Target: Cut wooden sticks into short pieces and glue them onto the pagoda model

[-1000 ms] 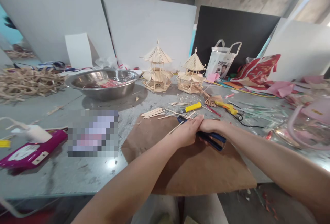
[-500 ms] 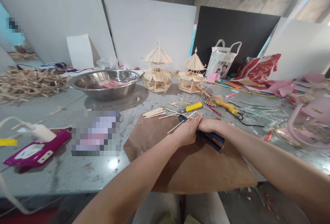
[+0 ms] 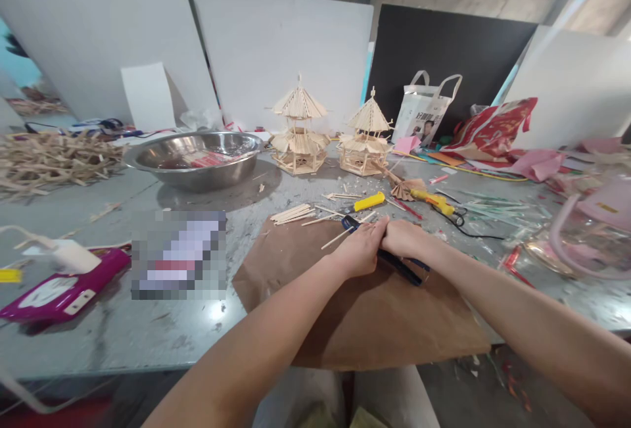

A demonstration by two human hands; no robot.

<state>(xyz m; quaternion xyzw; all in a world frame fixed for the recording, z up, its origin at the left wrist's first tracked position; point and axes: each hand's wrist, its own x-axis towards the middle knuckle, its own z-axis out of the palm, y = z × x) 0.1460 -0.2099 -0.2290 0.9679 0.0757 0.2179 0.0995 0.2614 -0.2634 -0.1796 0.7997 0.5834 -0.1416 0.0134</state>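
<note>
My left hand (image 3: 362,248) is closed near the head of a dark blue two-handled tool (image 3: 400,269). A thin wooden stick (image 3: 335,238) juts out leftward from its fingers. Right beside it, my right hand (image 3: 404,238) wraps over the tool's handles, whose ends stick out below the palm. The hands touch each other and hide the tool's middle, so I cannot see what lies in its jaws. Beneath them lies a brown board (image 3: 355,329). Several cut sticks (image 3: 292,214) are piled at its far edge, near a yellow-handled cutter (image 3: 369,202).
Two stick-built pagoda models (image 3: 299,142) stand at the back, beside a steel basin (image 3: 197,175). A yellow glue gun (image 3: 434,202) with its black cord lies right. On the left are a blurred-out phone (image 3: 180,254), a purple power strip (image 3: 69,283) and a heap of wood strips (image 3: 54,158).
The tool's handle ends sit closer together and slightly higher than before. Both hands stay on the tool, with the right one shifted slightly. The whole view has drifted a little.
</note>
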